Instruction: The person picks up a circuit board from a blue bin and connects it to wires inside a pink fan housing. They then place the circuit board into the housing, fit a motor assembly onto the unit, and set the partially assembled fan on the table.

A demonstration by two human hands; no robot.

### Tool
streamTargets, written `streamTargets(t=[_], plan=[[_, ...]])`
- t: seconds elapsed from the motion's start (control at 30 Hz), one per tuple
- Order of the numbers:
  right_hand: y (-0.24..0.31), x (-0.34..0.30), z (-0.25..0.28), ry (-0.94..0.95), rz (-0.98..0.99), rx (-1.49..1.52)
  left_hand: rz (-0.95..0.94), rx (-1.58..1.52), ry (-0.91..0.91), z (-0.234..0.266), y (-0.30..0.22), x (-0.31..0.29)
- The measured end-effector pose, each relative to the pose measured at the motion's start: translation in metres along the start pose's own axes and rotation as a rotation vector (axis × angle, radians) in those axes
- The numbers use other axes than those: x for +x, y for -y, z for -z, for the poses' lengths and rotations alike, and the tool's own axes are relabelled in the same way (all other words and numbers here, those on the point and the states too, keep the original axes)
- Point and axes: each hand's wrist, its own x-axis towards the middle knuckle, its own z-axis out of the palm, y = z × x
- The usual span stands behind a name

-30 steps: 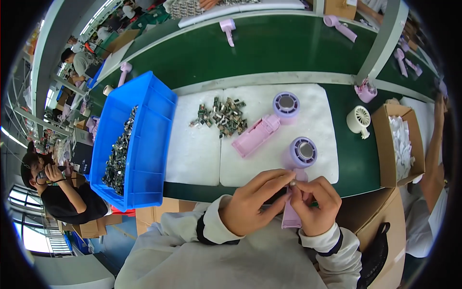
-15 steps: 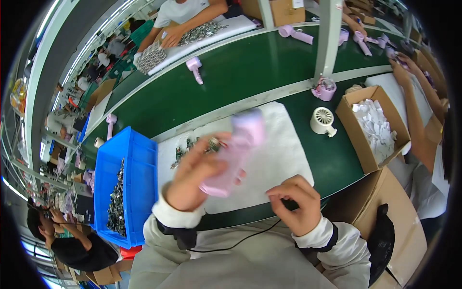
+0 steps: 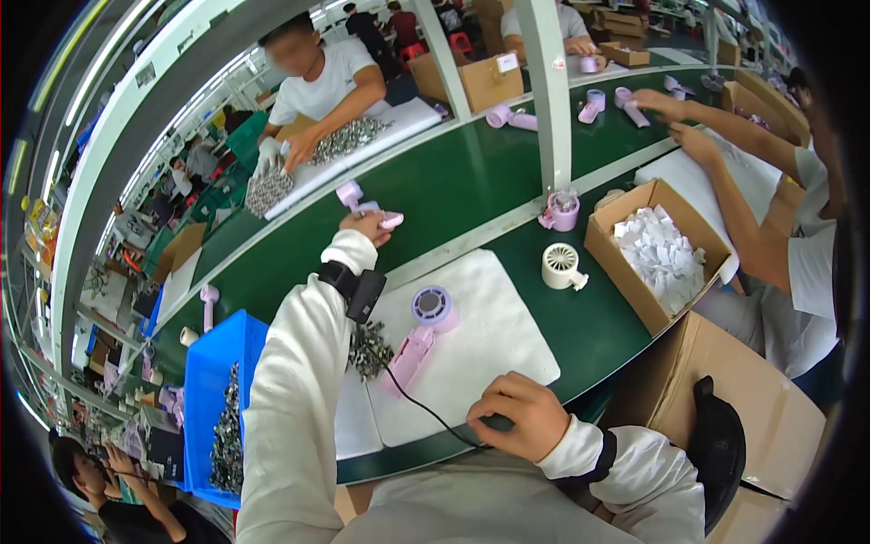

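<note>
My left arm stretches over the work mat to the green belt. There my left hand is closed round the handle of a light-purple handheld fan housing, partly covered by the fingers. Another light-purple handheld fan lies on the white mat, its round grille up and its handle toward me. Close by its handle sits a heap of small circuit boards, partly behind my left sleeve. My right hand hovers at the mat's near edge with thumb and fingertips together; whatever they may hold is hidden.
A blue bin of small dark parts stands on the left. On the right are a cream fan head, a purple fan head and a carton of white pieces. A post rises beyond the belt's near rail. Co-workers sit opposite and to the right.
My left hand has put the purple fan down on the mat and reached forward to grip another on the belt. The view has shifted; my right hand stays curled near the mat's edge.
</note>
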Motion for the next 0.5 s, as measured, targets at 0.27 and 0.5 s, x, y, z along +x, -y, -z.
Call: streamTargets(t=[0.27,0.5], plan=[[0.003,0.002,0.004,0.125,-0.123,0.045,-0.614,0.711,-0.235,-0.006,0.006,0.05],[0.001,0.007,0.005,0.126,-0.137,0.018,-0.356,1.36,-0.475,0.008,-0.022,0.037]])
